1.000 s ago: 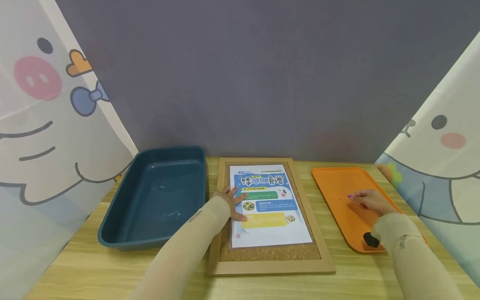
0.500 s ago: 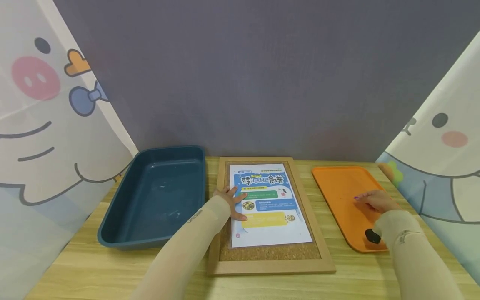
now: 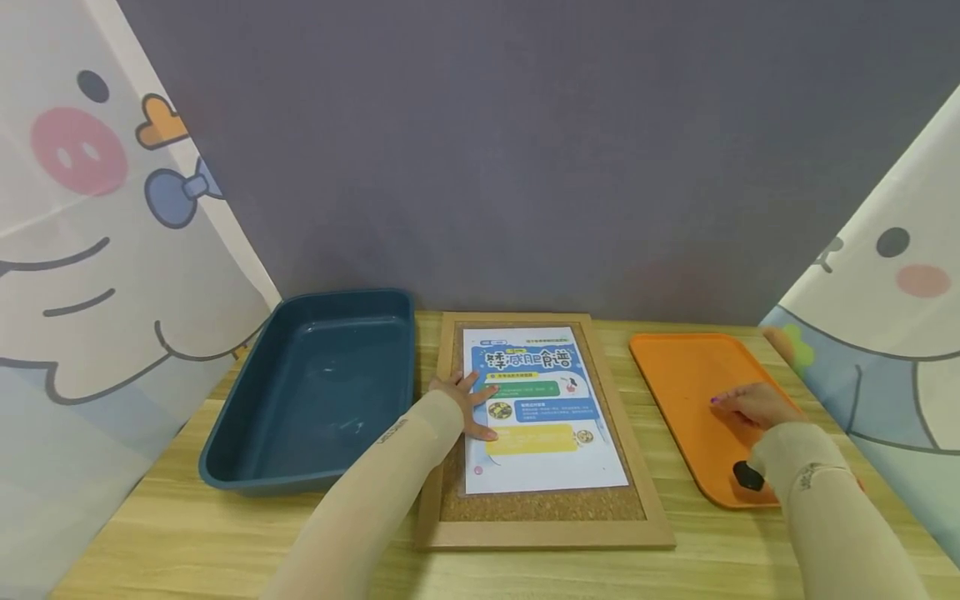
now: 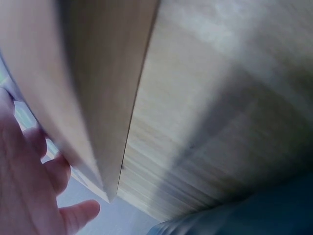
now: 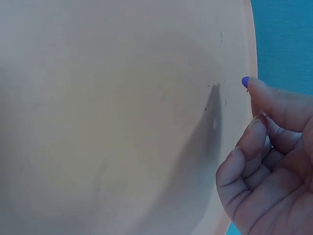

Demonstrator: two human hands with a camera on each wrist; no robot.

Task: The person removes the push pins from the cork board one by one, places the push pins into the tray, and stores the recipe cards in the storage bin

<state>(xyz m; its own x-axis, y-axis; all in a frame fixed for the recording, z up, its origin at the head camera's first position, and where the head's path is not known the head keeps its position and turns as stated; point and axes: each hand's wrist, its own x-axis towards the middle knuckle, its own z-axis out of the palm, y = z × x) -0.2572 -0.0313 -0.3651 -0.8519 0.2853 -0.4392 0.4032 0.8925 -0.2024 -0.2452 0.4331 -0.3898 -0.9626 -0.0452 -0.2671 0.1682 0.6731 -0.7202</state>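
My left hand (image 3: 459, 406) lies with spread fingers over the left edge of a printed paper sheet (image 3: 536, 471). The sheet rests on a wood-framed cork board (image 3: 551, 507). In the left wrist view, the left fingers (image 4: 57, 171) reach over the board's frame (image 4: 110, 98). Over the orange tray (image 3: 675, 375) at the right, my right hand (image 3: 757, 406) pinches a small purple push pin (image 5: 245, 82) at its fingertips. The pin's point is mostly hidden. The other right fingers are curled toward the palm.
Left of the board stands a deep dark-blue bin (image 3: 322, 400). A black piece (image 3: 747, 476) shows beside the right wrist; whether it lies on the tray or is worn, I cannot tell. A grey panel (image 3: 525, 167) rises behind the wooden table (image 3: 525, 575).
The right hand has shifted slightly to the right over the tray, with the purple push pin still at its fingertips. The left hand keeps its place on the sheet.
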